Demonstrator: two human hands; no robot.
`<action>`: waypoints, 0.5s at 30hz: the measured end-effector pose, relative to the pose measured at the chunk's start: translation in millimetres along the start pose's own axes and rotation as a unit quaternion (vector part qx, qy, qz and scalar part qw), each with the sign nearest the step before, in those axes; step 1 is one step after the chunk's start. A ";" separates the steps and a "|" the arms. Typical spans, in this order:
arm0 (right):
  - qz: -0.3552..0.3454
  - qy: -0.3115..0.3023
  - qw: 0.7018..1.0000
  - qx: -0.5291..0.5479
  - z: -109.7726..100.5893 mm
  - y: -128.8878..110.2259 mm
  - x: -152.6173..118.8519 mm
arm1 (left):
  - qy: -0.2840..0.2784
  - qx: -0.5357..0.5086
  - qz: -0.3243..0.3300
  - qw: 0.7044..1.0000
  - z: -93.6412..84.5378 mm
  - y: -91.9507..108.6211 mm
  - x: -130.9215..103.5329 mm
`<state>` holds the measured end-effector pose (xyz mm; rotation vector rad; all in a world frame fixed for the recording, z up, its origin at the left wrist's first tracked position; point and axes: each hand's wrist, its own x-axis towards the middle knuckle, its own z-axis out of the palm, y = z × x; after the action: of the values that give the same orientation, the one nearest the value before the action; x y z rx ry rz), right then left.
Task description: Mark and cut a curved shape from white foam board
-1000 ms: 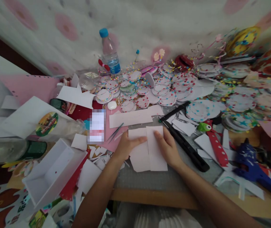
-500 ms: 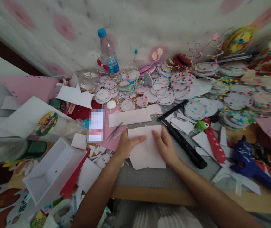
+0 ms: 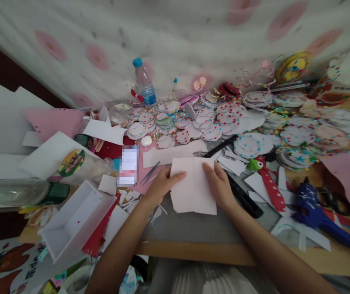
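Observation:
A white sheet of paper [image 3: 193, 192] with a faint line down its middle is held between my hands, a little above the grey mat [image 3: 175, 226]. My left hand [image 3: 162, 183] grips its left edge, thumb laid across the front and fingers behind. At the right edge my right hand [image 3: 219, 183] pinches it, with the thumb on the front face. Just beyond lies a long white paper strip [image 3: 175, 153]. Tweezers [image 3: 150, 172] rest on pink paper to the left. A black utility knife [image 3: 245, 200] lies partly behind my right hand.
Many decorated paper discs [image 3: 212, 132] are heaped along the back, near a water bottle [image 3: 146, 83]. At left are a phone [image 3: 128, 165] and a white open box [image 3: 77, 218]. A blue glue gun [image 3: 311, 208] and paper scraps [image 3: 232, 163] lie to the right.
The paper's two halves, stepped at the top edge earlier, now look nearly level. My hands have lifted it slightly and shifted their grip. The whole view has moved a little.

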<state>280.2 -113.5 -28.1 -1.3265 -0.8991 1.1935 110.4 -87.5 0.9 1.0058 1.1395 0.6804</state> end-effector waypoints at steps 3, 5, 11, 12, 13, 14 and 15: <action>0.002 0.038 0.999 0.009 -5.7 -5.8 2.6 | -0.024 0.017 0.016 0.999 -6.0 0.4 2.1; 0.004 0.038 0.999 0.015 -7.8 -6.9 1.1 | -0.022 0.019 0.029 0.999 -8.2 -4.4 6.3; 0.029 -0.011 0.999 0.026 -3.3 3.1 -10.8 | 0.024 0.002 0.056 0.998 -8.7 -22.2 17.7; 0.031 -0.017 0.999 0.028 -1.8 5.4 -11.6 | 0.024 0.000 0.050 0.998 -8.8 -23.6 17.8; 0.034 -0.021 0.999 0.030 -0.4 7.5 -11.9 | 0.023 -0.003 0.043 0.999 -8.8 -24.4 17.4; 0.036 -0.025 0.999 0.033 0.6 9.2 -11.7 | 0.021 -0.006 0.035 0.999 -8.8 -24.8 16.5; 0.038 -0.029 0.998 0.036 1.4 10.4 -11.3 | 0.017 -0.011 0.027 0.999 -8.6 -24.9 15.3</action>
<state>275.3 -125.5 -36.5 -1.2839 -0.8448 1.3168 105.7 -82.2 -28.7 1.0134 1.1361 0.7543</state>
